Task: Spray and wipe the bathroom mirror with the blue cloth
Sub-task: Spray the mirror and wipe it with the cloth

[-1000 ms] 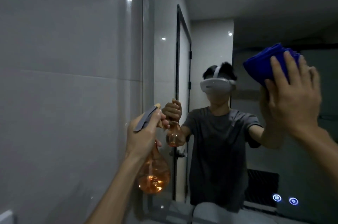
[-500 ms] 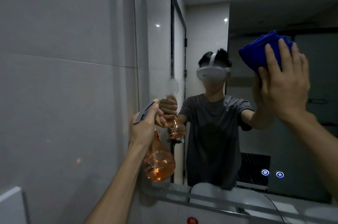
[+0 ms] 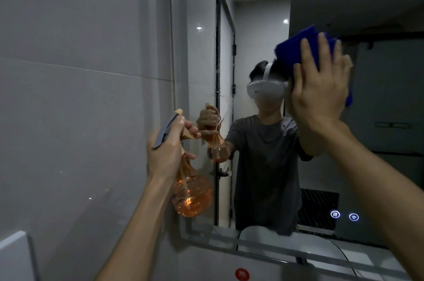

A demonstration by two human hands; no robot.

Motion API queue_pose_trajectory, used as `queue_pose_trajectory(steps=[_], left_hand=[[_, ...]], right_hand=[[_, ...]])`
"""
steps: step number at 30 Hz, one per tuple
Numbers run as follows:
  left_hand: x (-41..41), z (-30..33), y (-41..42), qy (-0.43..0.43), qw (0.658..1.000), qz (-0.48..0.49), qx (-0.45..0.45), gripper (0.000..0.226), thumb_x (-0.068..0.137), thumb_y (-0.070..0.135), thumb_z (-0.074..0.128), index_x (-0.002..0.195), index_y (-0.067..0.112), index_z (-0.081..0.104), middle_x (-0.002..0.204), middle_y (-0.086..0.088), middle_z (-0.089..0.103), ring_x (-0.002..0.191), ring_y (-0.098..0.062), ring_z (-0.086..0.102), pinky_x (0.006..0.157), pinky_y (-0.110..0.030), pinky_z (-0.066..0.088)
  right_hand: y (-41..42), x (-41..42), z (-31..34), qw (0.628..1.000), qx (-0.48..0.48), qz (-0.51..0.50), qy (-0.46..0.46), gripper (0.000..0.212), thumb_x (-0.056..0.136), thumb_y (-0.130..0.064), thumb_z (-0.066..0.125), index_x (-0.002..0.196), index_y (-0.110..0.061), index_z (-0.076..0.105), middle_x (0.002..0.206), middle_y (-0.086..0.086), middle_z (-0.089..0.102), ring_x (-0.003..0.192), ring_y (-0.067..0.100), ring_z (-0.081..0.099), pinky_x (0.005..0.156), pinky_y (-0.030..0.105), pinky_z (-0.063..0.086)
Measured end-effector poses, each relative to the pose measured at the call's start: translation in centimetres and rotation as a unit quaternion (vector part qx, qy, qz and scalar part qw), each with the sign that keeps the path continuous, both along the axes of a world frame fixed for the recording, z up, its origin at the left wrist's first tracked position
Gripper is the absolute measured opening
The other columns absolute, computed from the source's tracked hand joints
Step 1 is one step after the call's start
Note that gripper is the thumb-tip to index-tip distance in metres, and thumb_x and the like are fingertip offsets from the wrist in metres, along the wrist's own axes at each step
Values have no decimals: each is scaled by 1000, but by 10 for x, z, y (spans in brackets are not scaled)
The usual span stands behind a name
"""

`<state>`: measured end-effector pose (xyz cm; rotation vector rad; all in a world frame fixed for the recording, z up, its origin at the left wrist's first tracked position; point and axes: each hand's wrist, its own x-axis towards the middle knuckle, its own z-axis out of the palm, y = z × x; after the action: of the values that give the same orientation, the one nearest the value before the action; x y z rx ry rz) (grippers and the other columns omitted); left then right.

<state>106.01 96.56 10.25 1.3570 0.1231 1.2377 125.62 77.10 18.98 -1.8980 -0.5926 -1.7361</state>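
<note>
The bathroom mirror fills the right half of the head view and reflects me. My right hand presses the folded blue cloth flat against the glass at upper right; most of the cloth is hidden behind my palm. My left hand grips the neck and trigger of an orange see-through spray bottle close to the mirror's left edge. Fine droplets and runs sit on the glass at the spray patch just above the bottle's reflection.
A glossy grey tiled wall stands to the left of the mirror. Below the mirror runs a narrow ledge with a white basin reflected above it. Two lit touch buttons glow at the mirror's lower right.
My right hand has slid the cloth leftward across the glass, over my reflected head. A mist patch appeared on the mirror above the bottle and now shows as droplets. The view has tilted downward.
</note>
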Motion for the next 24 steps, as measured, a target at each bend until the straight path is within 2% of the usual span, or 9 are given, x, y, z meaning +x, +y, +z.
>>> queue_pose_trajectory(steps=[3, 6, 10, 13, 16, 19, 22, 24], left_hand=[[-6, 1, 0, -12, 1000, 4, -1, 25, 99, 32, 58, 89, 13, 71, 84, -9, 76, 87, -27, 76, 54, -33, 53], [-10, 2, 1, -23, 1000, 10, 6, 26, 99, 31, 57, 87, 13, 71, 80, -7, 75, 85, -26, 76, 50, -32, 53], [-7, 3, 3, -21, 1000, 3, 0, 26, 99, 32, 56, 88, 14, 70, 81, -7, 75, 85, -27, 75, 50, -31, 53], [-4, -1, 4, -9, 1000, 3, 2, 26, 99, 34, 56, 92, 13, 70, 84, -8, 75, 87, -29, 75, 55, -33, 53], [-5, 1, 5, -12, 1000, -3, -7, 25, 99, 34, 57, 92, 13, 70, 85, -8, 75, 89, -30, 75, 52, -31, 53], [-8, 6, 6, -12, 1000, 5, -6, 27, 99, 33, 56, 91, 12, 71, 84, -8, 76, 87, -28, 76, 49, -30, 53], [-11, 10, 7, -16, 1000, 7, -5, 27, 98, 34, 58, 91, 11, 71, 82, -7, 75, 87, -26, 76, 50, -31, 53], [-13, 12, 8, -22, 1000, -3, -15, 27, 97, 34, 59, 89, 12, 71, 80, -7, 75, 86, -26, 76, 50, -31, 52]], right_hand=[[40, -13, -10, 996, -91, 1, -16, 54, 105, -36, 38, 156, -23, 26, 164, 10, 20, 151, 36, 14, 121, 51, 6], [74, -26, -47, 973, -225, 16, -47, 67, 98, -30, 53, 157, -24, 22, 165, 10, 16, 152, 36, 9, 123, 54, 6], [91, -33, -131, 918, -383, 51, -85, 83, 85, -21, 66, 156, -23, 24, 165, 9, 16, 152, 36, 8, 122, 55, 6], [76, -23, -169, 874, -471, 31, -119, 84, 82, -21, 71, 155, -22, 29, 163, 8, 23, 151, 36, 15, 119, 56, 8], [65, -18, -151, 871, -474, 22, -126, 88, 78, -19, 77, 154, -22, 31, 162, 9, 26, 150, 37, 20, 118, 59, 10], [62, -20, -102, 910, -395, 16, -127, 91, 74, -14, 79, 153, -20, 34, 160, 12, 30, 147, 38, 25, 118, 60, 14], [62, -18, -36, 952, -289, 4, -100, 85, 82, -10, 71, 155, -22, 28, 162, 11, 25, 150, 36, 20, 120, 61, 16], [67, -19, 6, 972, -223, -4, -74, 73, 92, -15, 61, 155, -22, 25, 163, 12, 23, 150, 37, 17, 121, 59, 14]])
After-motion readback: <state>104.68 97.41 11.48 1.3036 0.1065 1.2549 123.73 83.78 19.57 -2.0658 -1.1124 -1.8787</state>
